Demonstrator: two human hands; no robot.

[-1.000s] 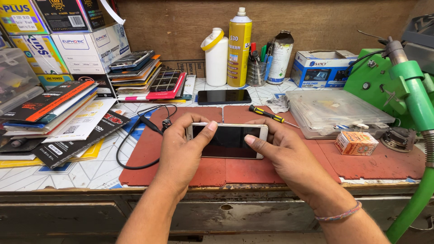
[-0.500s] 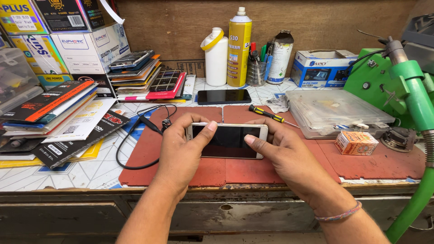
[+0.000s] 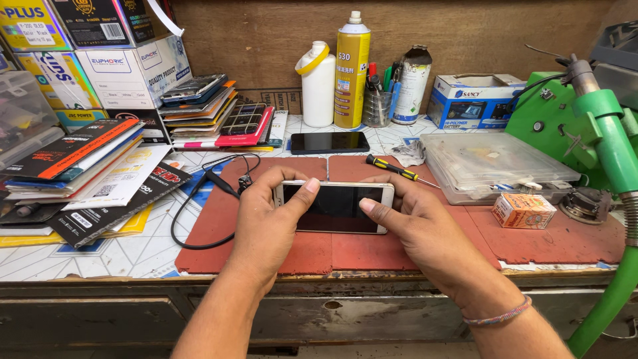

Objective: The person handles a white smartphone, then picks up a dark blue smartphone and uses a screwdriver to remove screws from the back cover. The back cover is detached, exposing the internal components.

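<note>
A person is gripping a white smartphone (image 3: 334,207) lengthwise between both hands, just above a red rubber mat (image 3: 531,236) near the bench edge. The left hand (image 3: 266,223) and right hand (image 3: 415,226) are clasping its short ends, thumbs pressing the glossy dark glass to steady it. A yellow-handled screwdriver (image 3: 399,170) is lying just beyond, beside a clear plastic parts box (image 3: 498,163).

Yellow spray can (image 3: 351,70), white bottle (image 3: 318,84), black phone (image 3: 329,142), screwdriver (image 3: 397,170), clear plastic box (image 3: 493,163)
</note>
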